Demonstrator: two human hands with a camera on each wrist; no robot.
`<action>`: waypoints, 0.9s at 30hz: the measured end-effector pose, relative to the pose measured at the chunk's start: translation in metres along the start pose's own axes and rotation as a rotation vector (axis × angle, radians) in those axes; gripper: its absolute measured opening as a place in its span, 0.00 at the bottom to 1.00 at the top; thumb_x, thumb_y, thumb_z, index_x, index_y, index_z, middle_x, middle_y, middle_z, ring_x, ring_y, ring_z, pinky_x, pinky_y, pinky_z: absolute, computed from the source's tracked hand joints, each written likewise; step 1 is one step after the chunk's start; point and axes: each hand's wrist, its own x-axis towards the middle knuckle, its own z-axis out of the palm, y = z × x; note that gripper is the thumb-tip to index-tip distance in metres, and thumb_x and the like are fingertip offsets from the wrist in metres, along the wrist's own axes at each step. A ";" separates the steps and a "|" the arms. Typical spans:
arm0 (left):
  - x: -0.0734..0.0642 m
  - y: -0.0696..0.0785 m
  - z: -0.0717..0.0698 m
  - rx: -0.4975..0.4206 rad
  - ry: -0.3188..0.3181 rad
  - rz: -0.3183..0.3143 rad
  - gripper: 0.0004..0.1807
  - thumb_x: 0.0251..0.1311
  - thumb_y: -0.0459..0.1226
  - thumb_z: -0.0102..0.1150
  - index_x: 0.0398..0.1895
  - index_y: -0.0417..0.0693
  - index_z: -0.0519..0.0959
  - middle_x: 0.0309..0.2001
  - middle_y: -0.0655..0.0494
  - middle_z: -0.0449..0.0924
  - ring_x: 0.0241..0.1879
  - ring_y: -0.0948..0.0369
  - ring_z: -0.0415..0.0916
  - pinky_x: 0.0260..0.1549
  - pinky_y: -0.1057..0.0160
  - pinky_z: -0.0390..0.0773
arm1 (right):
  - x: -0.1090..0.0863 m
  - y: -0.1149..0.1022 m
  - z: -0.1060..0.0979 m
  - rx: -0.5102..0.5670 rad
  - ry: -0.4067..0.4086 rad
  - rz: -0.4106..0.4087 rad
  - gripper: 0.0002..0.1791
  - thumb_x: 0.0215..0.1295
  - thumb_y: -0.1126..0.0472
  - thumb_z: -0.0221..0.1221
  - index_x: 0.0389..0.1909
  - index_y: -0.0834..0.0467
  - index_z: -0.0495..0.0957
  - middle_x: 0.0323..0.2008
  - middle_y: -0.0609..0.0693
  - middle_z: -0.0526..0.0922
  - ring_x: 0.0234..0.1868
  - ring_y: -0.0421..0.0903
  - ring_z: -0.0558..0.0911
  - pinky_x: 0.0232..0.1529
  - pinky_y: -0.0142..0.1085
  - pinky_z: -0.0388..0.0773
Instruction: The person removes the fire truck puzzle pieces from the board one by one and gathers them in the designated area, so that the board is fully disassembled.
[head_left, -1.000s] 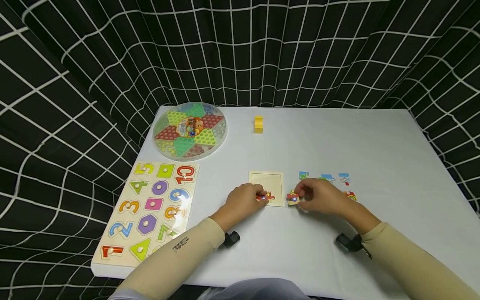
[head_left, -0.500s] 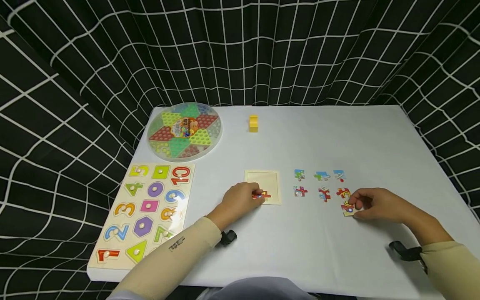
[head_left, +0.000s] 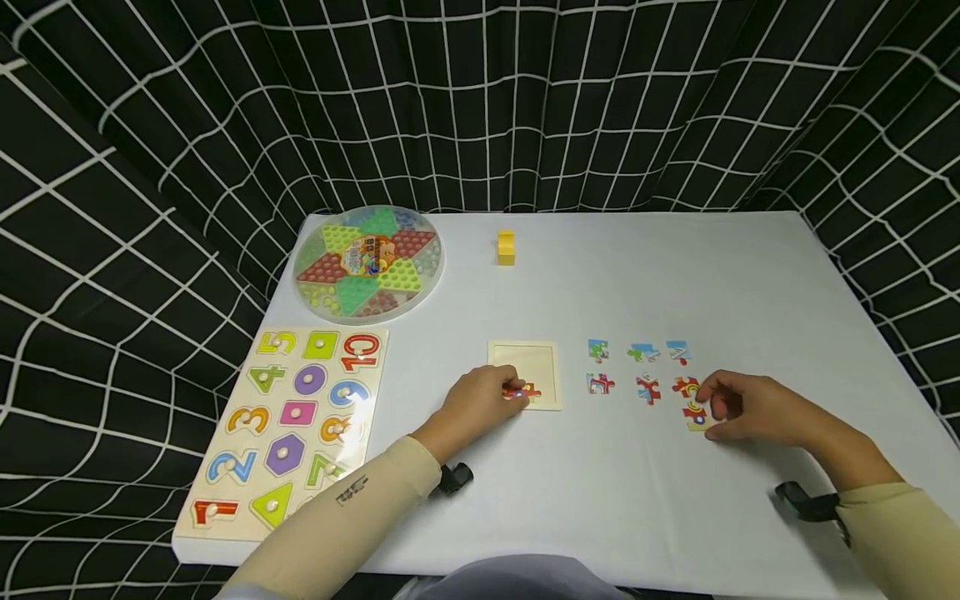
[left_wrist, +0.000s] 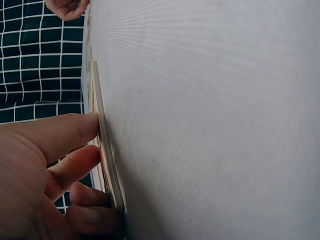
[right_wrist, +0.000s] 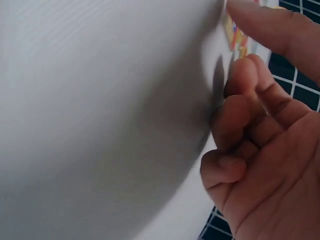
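Note:
In the head view, my left hand holds the near-left part of a square wooden puzzle tray. Its thumb lies against the tray's edge in the left wrist view, and its fingertips cover part of a red and yellow jigsaw piece inside. To the right, my right hand has thumb and index finger at the right side of a red and yellow jigsaw piece with a cream lower edge. This piece lies on the table just below another red and yellow piece.
Several loose jigsaw pieces lie in two rows right of the tray. A number and shape peg board stands at the left. Behind it is a round Chinese checkers set. A small yellow block sits at the back.
My right hand has moved right from beside the tray, bringing the cream-edged jigsaw piece to the loose ones. Since half a second ago it has barely shifted. The left hand stays at the tray.

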 end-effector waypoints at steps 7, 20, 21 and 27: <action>0.000 -0.005 0.002 0.009 -0.015 -0.036 0.13 0.58 0.48 0.67 0.44 0.58 0.79 0.39 0.64 0.81 0.36 0.63 0.75 0.35 0.61 0.73 | 0.021 -0.037 0.014 -0.015 0.036 -0.149 0.19 0.47 0.58 0.77 0.34 0.55 0.76 0.23 0.43 0.71 0.26 0.37 0.73 0.28 0.31 0.70; -0.003 -0.012 -0.006 -0.024 0.023 -0.036 0.10 0.58 0.44 0.67 0.41 0.57 0.78 0.24 0.65 0.76 0.27 0.60 0.70 0.28 0.61 0.69 | 0.093 -0.130 0.073 -0.208 -0.035 -0.294 0.05 0.60 0.59 0.66 0.32 0.50 0.78 0.20 0.38 0.70 0.23 0.36 0.69 0.26 0.33 0.68; -0.003 -0.013 -0.006 -0.028 0.027 -0.040 0.10 0.58 0.44 0.67 0.41 0.57 0.78 0.24 0.65 0.76 0.26 0.60 0.70 0.28 0.61 0.69 | 0.097 -0.134 0.076 -0.212 -0.032 -0.296 0.05 0.60 0.60 0.66 0.32 0.51 0.78 0.20 0.39 0.70 0.23 0.37 0.68 0.26 0.33 0.68; -0.006 -0.015 -0.006 -0.028 0.044 -0.046 0.09 0.57 0.44 0.68 0.40 0.59 0.79 0.25 0.65 0.77 0.27 0.60 0.72 0.27 0.62 0.69 | 0.109 -0.148 0.090 -0.218 -0.022 -0.308 0.03 0.59 0.62 0.65 0.33 0.54 0.80 0.18 0.39 0.69 0.20 0.36 0.67 0.24 0.33 0.66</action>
